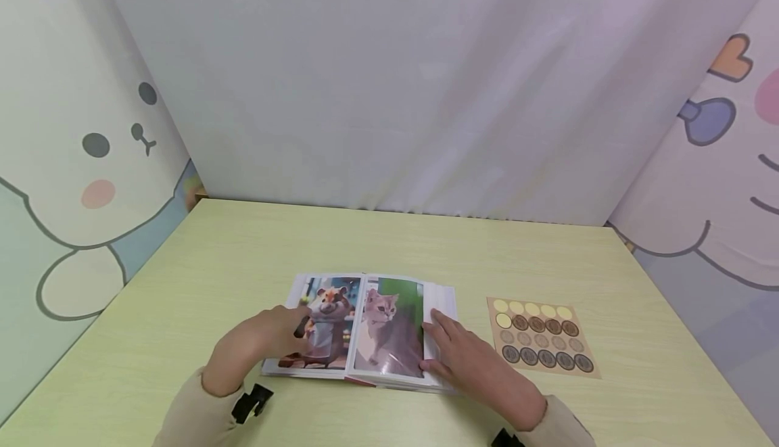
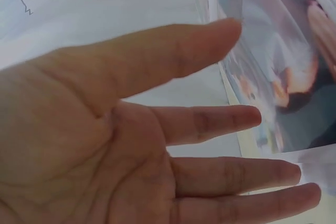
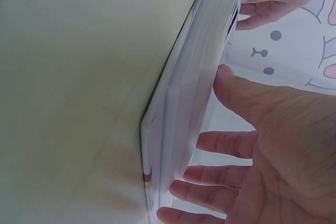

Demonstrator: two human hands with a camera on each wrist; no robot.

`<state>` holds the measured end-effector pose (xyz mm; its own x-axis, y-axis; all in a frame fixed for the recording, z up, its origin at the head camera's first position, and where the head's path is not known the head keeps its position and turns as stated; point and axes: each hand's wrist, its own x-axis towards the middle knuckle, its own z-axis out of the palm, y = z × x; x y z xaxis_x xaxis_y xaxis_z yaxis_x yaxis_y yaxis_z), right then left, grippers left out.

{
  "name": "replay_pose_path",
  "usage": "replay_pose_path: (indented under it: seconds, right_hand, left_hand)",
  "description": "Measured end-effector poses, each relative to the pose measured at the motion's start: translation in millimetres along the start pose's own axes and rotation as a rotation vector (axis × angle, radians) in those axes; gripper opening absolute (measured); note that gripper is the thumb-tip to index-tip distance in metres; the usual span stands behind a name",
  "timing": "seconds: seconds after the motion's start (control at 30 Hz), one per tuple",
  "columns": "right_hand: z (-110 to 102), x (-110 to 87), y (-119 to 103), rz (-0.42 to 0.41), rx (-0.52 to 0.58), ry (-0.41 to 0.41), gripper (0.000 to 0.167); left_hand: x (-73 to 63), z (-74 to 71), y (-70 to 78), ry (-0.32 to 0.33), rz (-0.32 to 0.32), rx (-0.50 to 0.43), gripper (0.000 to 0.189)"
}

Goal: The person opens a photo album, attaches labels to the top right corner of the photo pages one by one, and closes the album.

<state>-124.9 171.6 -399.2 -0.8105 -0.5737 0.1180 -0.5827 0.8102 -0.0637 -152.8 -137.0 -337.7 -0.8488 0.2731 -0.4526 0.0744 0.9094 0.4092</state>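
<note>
A photo album (image 1: 445, 298) lies open on the pale table. Its left page carries a picture of a hamster (image 1: 331, 306) in clothes, and the right page a photo of a cat (image 1: 389, 328). My left hand (image 1: 268, 335) is over the left page, its fingertips overlapping the hamster picture. In the left wrist view its thumb and fingers are extended and spread beside the page. My right hand (image 1: 471, 360) rests along the right page's outer edge with fingers spread. Seen from the right wrist, its fingertips touch the thick stack of pages (image 3: 202, 61).
Right of the album lies a brown sheet (image 1: 541, 335) with rows of round stickers. A light curtain (image 1: 389, 95) hangs behind the table (image 1: 426, 241), and cartoon-printed panels (image 1: 61, 156) stand at both sides. Black straps (image 1: 252, 403) show at the sleeve cuffs.
</note>
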Motion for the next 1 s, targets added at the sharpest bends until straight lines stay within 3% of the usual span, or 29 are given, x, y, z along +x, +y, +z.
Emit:
replay_pose_path:
  seconds: [0.17,0.57,1.0]
  right_hand:
    - [-0.6,0.2,0.2,-0.001,0.003,0.0,0.055]
    - [-2.6,0.7,0.8,-0.002,-0.005,-0.009,0.056]
    - [-3.4,0.4,1.5,0.001,0.0,-0.019,0.057]
  left_hand:
    - [-1.5,-0.9,2.5,0.057,-0.003,0.06,0.064]
    - [-2.7,8.4,19.1,0.219,0.214,0.123,0.052]
    - [6.4,37.4,43.8,0.24,0.452,0.22,0.051]
